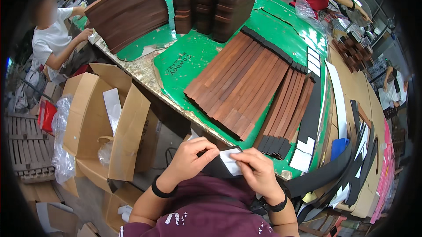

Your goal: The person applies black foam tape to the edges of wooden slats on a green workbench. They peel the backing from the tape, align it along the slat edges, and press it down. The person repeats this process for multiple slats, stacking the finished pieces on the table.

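Note:
Close to my body, both hands are on a short black strip [216, 167] with a white backing [230, 162]. My left hand [192, 160] has its fingers curled, thumb and forefinger pinching the strip's left side. With thumb and fingertips my right hand [259, 171] pinches the white backing on the other side. Ahead of my hands, a row of reddish-brown wooden slats [239, 83] with black far ends lies on the green table top [176, 61]. A narrower bundle of slats [281, 109] beside it has black near ends.
Tall stacks of curved brown wood [129, 13] stand at the table's far side. Black and white strips [358, 162] pile up on the right, near a blue object [338, 148]. An open cardboard box [92, 127] sits on the left. Co-workers [50, 46] are nearby.

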The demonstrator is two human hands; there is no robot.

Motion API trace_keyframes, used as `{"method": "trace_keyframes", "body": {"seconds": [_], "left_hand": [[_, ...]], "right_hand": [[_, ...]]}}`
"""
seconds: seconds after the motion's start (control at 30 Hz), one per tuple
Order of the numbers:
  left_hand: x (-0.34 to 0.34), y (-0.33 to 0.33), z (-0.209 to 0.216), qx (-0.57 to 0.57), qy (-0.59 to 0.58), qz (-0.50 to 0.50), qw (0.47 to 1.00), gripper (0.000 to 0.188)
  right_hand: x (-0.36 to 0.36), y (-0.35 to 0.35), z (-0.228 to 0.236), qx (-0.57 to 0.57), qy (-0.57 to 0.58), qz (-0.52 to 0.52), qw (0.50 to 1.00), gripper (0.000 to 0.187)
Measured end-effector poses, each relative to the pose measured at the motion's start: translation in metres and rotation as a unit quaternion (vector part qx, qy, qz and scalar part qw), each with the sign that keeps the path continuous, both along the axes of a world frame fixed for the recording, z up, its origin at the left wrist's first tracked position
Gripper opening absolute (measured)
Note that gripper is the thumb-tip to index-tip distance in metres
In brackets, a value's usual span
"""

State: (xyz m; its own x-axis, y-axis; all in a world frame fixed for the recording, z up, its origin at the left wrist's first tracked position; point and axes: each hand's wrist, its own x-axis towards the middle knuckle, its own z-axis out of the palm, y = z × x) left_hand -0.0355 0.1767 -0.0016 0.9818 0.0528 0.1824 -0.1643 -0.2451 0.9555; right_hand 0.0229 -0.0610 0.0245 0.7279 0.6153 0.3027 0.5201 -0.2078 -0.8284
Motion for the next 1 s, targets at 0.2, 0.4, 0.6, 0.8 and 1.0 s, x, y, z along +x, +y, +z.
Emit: {"method": "trace_keyframes", "body": {"seconds": [0.2,0.4,0.6,0.8,1.0], "left_hand": [[-0.008,0.009,0.003,-0.003,0.02,-0.056,0.998,0.016],[-0.011,-0.007,-0.003,-0.047,0.058,-0.016,0.997,0.016],[-0.014,-0.009,-0.008,-0.06,0.083,0.015,0.995,0.019],[-0.012,-0.003,-0.006,-0.095,0.14,-0.006,0.986,0.019],[-0.009,0.001,-0.014,-0.181,0.191,-0.039,0.964,0.018]], "right_hand": [[-0.001,0.009,-0.005,-0.075,-0.105,-0.05,0.99,0.034],[-0.01,0.025,-0.007,-0.137,-0.277,-0.08,0.948,0.036],[-0.009,0.03,-0.018,-0.098,-0.264,-0.041,0.959,0.033],[-0.011,0.032,-0.021,-0.074,-0.247,-0.029,0.966,0.034],[-0.012,0.03,-0.023,-0.069,-0.251,-0.025,0.965,0.034]]}}
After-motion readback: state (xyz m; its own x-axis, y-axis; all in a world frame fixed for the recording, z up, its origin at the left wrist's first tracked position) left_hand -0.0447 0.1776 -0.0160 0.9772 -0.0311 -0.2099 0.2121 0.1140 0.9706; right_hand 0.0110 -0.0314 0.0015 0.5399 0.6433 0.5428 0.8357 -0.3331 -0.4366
